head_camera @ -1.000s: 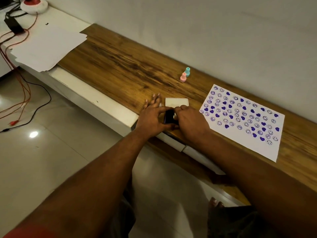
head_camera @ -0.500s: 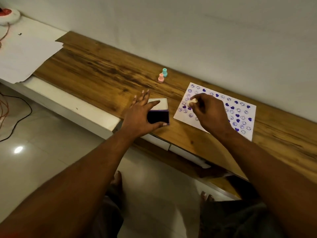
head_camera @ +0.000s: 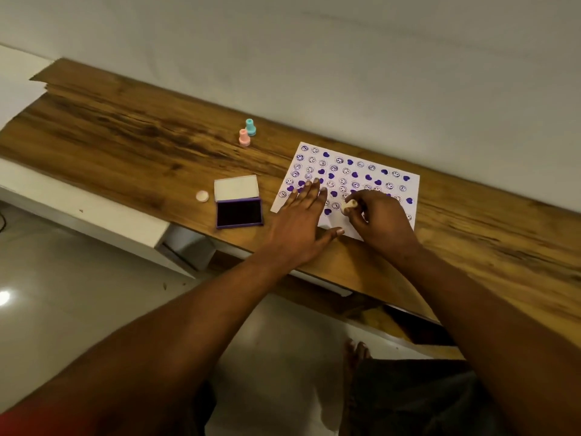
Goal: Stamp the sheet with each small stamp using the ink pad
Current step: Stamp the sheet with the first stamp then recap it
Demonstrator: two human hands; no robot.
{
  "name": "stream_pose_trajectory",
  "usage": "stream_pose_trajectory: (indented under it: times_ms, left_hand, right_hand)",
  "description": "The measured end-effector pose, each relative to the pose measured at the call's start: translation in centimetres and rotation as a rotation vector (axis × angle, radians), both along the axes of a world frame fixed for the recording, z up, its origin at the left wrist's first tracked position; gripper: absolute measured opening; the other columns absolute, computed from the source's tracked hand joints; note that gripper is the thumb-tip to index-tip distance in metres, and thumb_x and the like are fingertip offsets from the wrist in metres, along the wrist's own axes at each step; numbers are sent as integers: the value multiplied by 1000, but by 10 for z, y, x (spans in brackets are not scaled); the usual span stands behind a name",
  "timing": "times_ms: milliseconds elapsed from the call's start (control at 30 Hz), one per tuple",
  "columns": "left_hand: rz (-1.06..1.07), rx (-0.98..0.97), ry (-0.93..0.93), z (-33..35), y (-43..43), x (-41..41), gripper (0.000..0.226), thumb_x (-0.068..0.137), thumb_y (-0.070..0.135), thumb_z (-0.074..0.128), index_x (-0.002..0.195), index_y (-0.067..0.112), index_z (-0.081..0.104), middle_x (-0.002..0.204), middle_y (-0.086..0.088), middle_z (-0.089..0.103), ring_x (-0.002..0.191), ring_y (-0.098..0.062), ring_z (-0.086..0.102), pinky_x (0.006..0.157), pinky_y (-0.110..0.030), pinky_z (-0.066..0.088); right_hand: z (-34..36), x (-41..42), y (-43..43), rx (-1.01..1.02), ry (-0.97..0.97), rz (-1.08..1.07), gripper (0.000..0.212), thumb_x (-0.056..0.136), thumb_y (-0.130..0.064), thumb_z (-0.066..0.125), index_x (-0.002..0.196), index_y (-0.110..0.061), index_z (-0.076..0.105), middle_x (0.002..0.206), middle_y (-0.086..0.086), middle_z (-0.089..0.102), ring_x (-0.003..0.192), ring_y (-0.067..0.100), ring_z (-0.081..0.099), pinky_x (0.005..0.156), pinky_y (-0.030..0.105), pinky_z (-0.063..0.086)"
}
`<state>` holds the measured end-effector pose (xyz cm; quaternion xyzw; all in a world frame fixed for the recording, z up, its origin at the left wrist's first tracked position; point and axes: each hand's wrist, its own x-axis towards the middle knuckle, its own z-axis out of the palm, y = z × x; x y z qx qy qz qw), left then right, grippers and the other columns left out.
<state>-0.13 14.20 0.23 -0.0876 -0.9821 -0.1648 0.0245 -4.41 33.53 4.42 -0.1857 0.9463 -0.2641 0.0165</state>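
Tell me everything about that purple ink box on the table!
The ink pad is a small, flat, rectangular box with a purple case that looks like plastic. It lies open on the wooden table. The dark purple inked surface faces up, and the lid, white inside, is swung open on the far side. It sits left of the sheet, apart from it. Only the table touches it. A small pale round cap lies close beside the lid.

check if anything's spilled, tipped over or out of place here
Nothing spilled or tipped. The pink stamp and teal stamp stand upright, the ink pad lies open, and a small round cap sits loose beside it.
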Motion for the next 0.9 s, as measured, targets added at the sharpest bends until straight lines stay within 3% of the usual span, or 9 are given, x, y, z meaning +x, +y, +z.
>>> stream_pose_trajectory:
  times_ms: [167, 367, 500, 600, 700, 733, 800, 833, 900]
  left_hand:
    - [0, -9, -52, -11, 10, -6, 94, 98, 74, 40, 167, 15, 15, 175, -7, 9, 161, -18, 5, 127, -35, -1]
    - [17, 30, -46, -20, 7, -11, 94, 97, 74, 43, 166, 14, 22, 174, -6, 16, 161, -17, 9, 130, -36, 8]
    - [29, 38, -30, -22, 7, -12, 96, 95, 76, 43, 165, 14, 24, 173, -6, 19, 161, -17, 12, 128, -34, 6]
    - [53, 48, -19, -23, 8, -13, 98, 92, 80, 43, 164, 14, 29, 172, -7, 24, 160, -19, 17, 124, -32, 5]
    - [68, 53, -22, -25, 8, -15, 100, 91, 82, 44, 164, 15, 29, 172, -6, 24, 159, -19, 18, 125, -32, 5]
    - [68, 53, -18, -26, 8, -16, 100, 91, 82, 44, 164, 15, 29, 172, -6, 24, 159, -19, 17, 125, -32, 4]
    - [54, 62, -9, -27, 7, -16, 99, 91, 80, 44, 164, 13, 29, 172, -7, 23, 160, -19, 16, 125, -32, 4]
    - [43, 66, -9, -27, 7, -15, 98, 92, 78, 45, 163, 12, 29, 172, -7, 23, 160, -18, 15, 126, -32, 4]
    - [36, 77, -5, -28, 6, -15, 96, 92, 74, 46, 163, 11, 29, 172, -8, 23, 160, -19, 14, 126, -33, 5]
  right_hand:
    - [-8, -3, 1, 39, -36, 28, 27, 100, -28, 64, 122, -14, 70, 106, 6, 71, 94, 21, 64, 80, 36, 52]
    - [-12, -5, -1, 55, -28, 49, 28, 101, -31, 63, 123, -16, 69, 110, 6, 70, 98, 23, 64, 80, 32, 46]
    - [-7, -5, -4, 82, -26, 63, 31, 103, -29, 61, 128, -12, 68, 115, 8, 70, 101, 21, 63, 84, 31, 47]
    - [19, -9, -12, -62, 171, 30, 24, 103, -30, 61, 120, -16, 69, 106, 2, 69, 89, 11, 58, 78, 25, 46]
    - [45, -16, -18, -211, 449, -29, 19, 103, -35, 60, 114, -22, 68, 96, -12, 60, 81, 0, 50, 71, 8, 37]
    - [42, -15, -18, -209, 433, -18, 19, 103, -34, 60, 115, -21, 68, 97, -12, 60, 81, 1, 51, 73, 8, 38]
    - [18, -5, -17, -55, 218, 23, 26, 105, -31, 57, 122, -16, 68, 108, 0, 67, 93, 13, 61, 83, 24, 49]
    - [2, 3, -17, 65, 81, 34, 30, 106, -30, 56, 129, -13, 66, 118, 8, 69, 104, 23, 64, 91, 34, 49]
    - [-16, 10, -14, 144, -58, 30, 35, 106, -28, 54, 136, -11, 63, 129, 15, 68, 116, 32, 63, 97, 38, 47]
